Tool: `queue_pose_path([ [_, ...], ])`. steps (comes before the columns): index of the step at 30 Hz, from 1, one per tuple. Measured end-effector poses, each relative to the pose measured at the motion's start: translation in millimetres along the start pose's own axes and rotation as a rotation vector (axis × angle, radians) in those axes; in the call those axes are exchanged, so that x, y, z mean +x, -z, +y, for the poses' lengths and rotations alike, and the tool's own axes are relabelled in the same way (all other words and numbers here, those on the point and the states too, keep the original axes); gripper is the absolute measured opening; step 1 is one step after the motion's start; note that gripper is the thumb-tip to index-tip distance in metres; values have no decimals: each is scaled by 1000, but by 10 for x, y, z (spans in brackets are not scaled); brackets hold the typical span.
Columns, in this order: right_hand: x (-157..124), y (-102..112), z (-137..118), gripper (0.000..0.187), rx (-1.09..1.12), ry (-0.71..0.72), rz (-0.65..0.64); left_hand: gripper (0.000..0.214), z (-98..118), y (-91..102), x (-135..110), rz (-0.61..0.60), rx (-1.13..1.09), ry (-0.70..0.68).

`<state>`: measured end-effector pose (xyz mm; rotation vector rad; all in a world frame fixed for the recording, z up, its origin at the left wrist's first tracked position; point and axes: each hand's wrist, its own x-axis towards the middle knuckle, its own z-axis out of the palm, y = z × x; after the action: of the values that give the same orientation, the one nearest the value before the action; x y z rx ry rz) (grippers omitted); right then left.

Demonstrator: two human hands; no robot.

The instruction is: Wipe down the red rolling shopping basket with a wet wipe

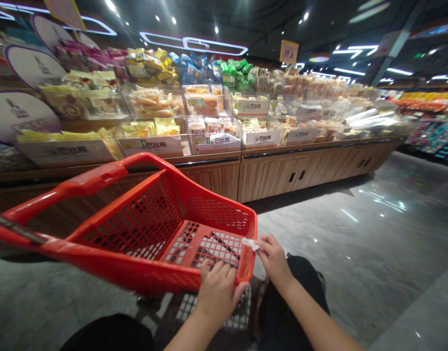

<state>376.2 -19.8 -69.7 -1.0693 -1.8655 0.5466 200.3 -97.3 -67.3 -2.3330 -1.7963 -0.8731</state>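
A red plastic shopping basket with a long red handle stands tilted in front of me, with nothing visible inside. My left hand grips the basket's near rim, fingers curled over the edge. My right hand is closed in a pinch on a small white wipe or tissue, pressed against the basket's right corner.
A wooden display counter runs along the left and back, stacked with clear bins of packaged snacks. A yellow price sign hangs above. Glossy grey floor stretches to the right. More shelves stand at far right.
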Motion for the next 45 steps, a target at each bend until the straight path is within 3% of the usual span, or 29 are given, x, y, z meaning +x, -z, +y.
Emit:
queue_pose_path([
  [4, 89, 17, 52, 24, -19, -12, 24, 20, 10, 11, -28, -7, -7, 1],
  [11, -376, 63, -212, 28, 57, 15, -159, 19, 2, 38, -116, 30, -39, -39],
  [20, 147, 101, 45, 19, -27, -18, 2, 20, 59, 85, -161, 18, -27, -75],
  [28, -306, 137, -144, 25, 46, -23, -147, 25, 40, 58, -178, 81, -87, -98],
  [37, 168, 145, 206, 24, -64, 9, 12, 22, 22, 87, -253, 44, -79, -128],
  [45, -328, 157, -152, 26, 11, 17, -181, 30, -1, 96, -381, 116, -100, -127],
])
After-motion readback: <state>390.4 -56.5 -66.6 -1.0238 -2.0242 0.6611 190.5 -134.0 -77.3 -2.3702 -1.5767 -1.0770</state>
